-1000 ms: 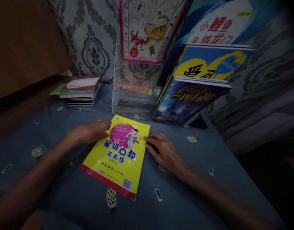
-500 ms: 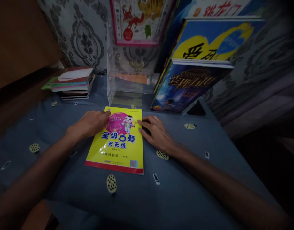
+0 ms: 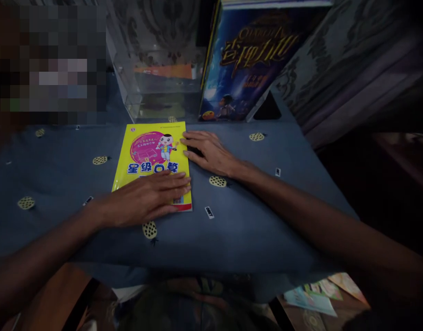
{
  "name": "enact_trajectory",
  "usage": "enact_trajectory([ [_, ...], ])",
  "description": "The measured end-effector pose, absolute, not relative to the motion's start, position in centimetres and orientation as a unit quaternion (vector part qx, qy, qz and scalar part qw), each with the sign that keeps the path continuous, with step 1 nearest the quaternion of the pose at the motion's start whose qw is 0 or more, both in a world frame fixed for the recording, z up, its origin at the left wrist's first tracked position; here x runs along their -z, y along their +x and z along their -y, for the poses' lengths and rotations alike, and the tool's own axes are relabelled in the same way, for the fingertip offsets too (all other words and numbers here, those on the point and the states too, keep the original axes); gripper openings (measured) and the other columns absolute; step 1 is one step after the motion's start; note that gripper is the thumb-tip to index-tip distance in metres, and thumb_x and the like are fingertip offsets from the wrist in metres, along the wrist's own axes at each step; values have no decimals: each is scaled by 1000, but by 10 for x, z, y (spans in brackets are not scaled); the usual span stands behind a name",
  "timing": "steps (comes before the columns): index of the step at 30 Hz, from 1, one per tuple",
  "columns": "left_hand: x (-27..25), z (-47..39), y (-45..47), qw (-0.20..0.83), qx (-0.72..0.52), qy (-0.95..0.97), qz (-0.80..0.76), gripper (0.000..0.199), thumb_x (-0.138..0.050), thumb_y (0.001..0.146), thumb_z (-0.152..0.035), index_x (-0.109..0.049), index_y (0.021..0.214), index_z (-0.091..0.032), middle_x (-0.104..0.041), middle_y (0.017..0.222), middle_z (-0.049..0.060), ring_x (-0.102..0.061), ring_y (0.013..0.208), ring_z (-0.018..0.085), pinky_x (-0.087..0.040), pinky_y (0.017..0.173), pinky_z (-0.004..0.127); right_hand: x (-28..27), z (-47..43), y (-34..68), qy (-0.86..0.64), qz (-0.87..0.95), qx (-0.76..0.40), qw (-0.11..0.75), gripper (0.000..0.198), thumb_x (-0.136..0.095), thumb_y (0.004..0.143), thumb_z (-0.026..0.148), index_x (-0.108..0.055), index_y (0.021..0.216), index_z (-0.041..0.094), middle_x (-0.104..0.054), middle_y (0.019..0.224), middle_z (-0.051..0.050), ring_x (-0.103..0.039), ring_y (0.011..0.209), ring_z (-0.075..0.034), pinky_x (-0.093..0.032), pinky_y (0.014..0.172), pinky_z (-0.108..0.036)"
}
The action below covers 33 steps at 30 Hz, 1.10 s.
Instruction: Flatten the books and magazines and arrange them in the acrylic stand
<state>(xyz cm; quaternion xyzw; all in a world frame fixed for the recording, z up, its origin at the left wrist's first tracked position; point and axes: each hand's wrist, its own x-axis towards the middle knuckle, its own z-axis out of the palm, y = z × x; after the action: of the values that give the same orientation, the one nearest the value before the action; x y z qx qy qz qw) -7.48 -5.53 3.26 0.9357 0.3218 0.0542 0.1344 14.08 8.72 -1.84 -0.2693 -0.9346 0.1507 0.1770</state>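
A yellow workbook with a pink circle, a cartoon child and blue Chinese lettering lies flat on the blue tablecloth. Across its lower part rests my left hand, palm down with fingers stretched out, hiding part of the title and most of the red bottom band. My right hand is at the workbook's upper right edge. Its fingertips touch that edge, thumb and fingers apart, and the palm is over the cloth. Neither hand grips anything.
Behind the workbook stands a clear plastic rack with an orange item inside. A dark blue book leans upright at its right. The upper left is pixelated. Colourful papers lie below the table's front edge at lower right.
My left hand has left the workbook's upper left edge and now lies flat across its lower part. My right hand stays at the right edge. The view has tilted downward.
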Motion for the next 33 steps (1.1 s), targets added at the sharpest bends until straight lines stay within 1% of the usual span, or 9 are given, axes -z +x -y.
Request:
enact_trajectory([
  [4, -31, 86, -70, 132, -64, 934, -324, 46, -41, 107, -28, -41, 153, -24, -45, 157, 5, -38, 148, 18, -32, 125, 39, 16, -83, 140, -282, 934, -138, 171, 43, -50, 101, 37, -58, 140, 19, -52, 152, -12, -44, 143, -31, -34, 115, -54],
  [7, -24, 95, -72, 115, -65, 932, -337, 52, -38, 104, -16, -35, 156, -25, -41, 160, 4, -34, 150, 17, -32, 124, 39, 15, -75, 140, -280, 935, -128, 175, 41, -51, 101, 35, -60, 137, 19, -54, 150, -12, -43, 143, -31, -35, 115, -54],
  [11, -27, 98, -68, 90, -61, 931, -347, 54, -41, 98, -8, -41, 151, -22, -48, 155, 9, -44, 144, 23, -43, 117, 44, 13, -47, 149, -224, 944, -133, 204, 34, -48, 102, 30, -68, 126, 18, -65, 137, -12, -53, 135, -30, -40, 111, -54],
  [14, -32, 99, -62, 62, -58, 929, -359, 45, -44, 98, -10, -50, 142, -18, -58, 143, 13, -54, 134, 26, -50, 109, 43, 12, -18, 162, -174, 947, -141, 229, 33, -47, 102, 28, -69, 123, 16, -69, 130, -13, -59, 128, -29, -44, 108, -54],
  [18, -29, 100, -58, 35, -76, 932, -352, 37, -45, 98, -10, -56, 133, -15, -63, 133, 15, -58, 127, 25, -51, 108, 42, 9, 15, 178, -149, 949, -152, 233, 33, -50, 101, 24, -68, 128, 22, -71, 129, -10, -62, 125, -26, -46, 109, -52],
  [21, -22, 101, -60, 30, -99, 933, -346, 37, -48, 97, -9, -56, 132, -12, -63, 134, 16, -58, 129, 25, -50, 111, 42, 6, 30, 184, -144, 949, -147, 239, 35, -51, 100, 22, -65, 132, 23, -72, 127, -9, -64, 121, -26, -47, 109, -53],
  [25, -21, 100, -65, 60, -128, 924, -356, 32, -47, 101, -13, -59, 130, -15, -64, 137, 12, -58, 131, 21, -49, 113, 41, 1, 38, 187, -128, 954, -138, 232, 34, -52, 99, 19, -67, 130, 19, -73, 125, -10, -66, 119, -25, -48, 110, -51],
  [28, -25, 95, -69, 88, -138, 916, -365, 30, -43, 104, -18, -64, 126, -15, -67, 134, 10, -63, 125, 19, -53, 108, 38, -1, 38, 187, -124, 954, -125, 241, 31, -52, 100, 19, -69, 125, 18, -74, 123, -10, -66, 118, -24, -49, 109, -50],
  [33, -22, 63, -94, 43, -130, 889, -436, 39, -35, 106, -25, -65, 130, -15, -67, 134, 11, -67, 119, 22, -59, 99, 38, 0, 38, 189, -113, 954, -109, 254, 27, -52, 100, 17, -70, 120, 17, -74, 121, -11, -66, 118, -23, -51, 107, -50],
])
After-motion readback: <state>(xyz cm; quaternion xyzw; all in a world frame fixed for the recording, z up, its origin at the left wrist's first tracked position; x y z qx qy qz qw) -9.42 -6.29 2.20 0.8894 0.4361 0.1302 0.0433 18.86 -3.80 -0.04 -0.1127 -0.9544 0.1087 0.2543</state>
